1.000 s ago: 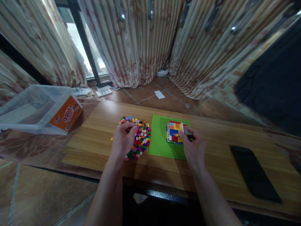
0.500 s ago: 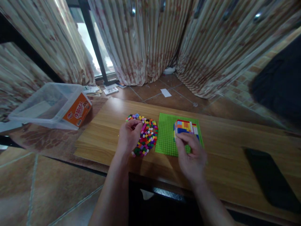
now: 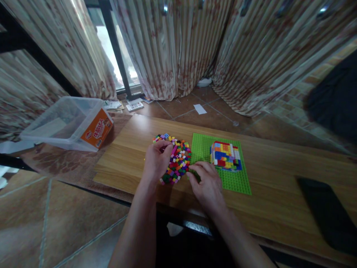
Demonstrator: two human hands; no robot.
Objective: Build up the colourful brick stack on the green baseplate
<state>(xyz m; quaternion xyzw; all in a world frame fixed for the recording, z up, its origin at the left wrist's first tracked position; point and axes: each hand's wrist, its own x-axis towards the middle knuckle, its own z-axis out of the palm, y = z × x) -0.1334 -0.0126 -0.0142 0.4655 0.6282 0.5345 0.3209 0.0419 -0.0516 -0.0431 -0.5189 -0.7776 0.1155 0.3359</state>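
Note:
Loose toy bricks of many colours lie in a brick pile (image 3: 178, 163) on the wooden table. My left hand (image 3: 156, 158) is over the pile's left side, thumb and index finger pinched together. What they hold, if anything, is too small to make out; a magenta brick (image 3: 174, 150) shows beside the fingertips. My right hand (image 3: 206, 184) is at the pile's right edge, over the near left corner of the green baseplate (image 3: 200, 145). Its thumb and index finger are apart with nothing visible between them. A multicoloured brick block (image 3: 225, 155) sits on the baseplate, right of that hand.
A clear plastic bin (image 3: 64, 121) with an orange label stands left of the wooden table (image 3: 122, 145). A dark flat object (image 3: 325, 208) lies on the table at the right. Papers (image 3: 134, 106) lie on the floor by the curtains (image 3: 195, 48). A dark shape (image 3: 336, 96) is at the right edge.
My right hand has left the brick block and moved left to the pile's edge, uncovering the block's front. My left hand stays pinched over the pile. The view has shifted slightly.

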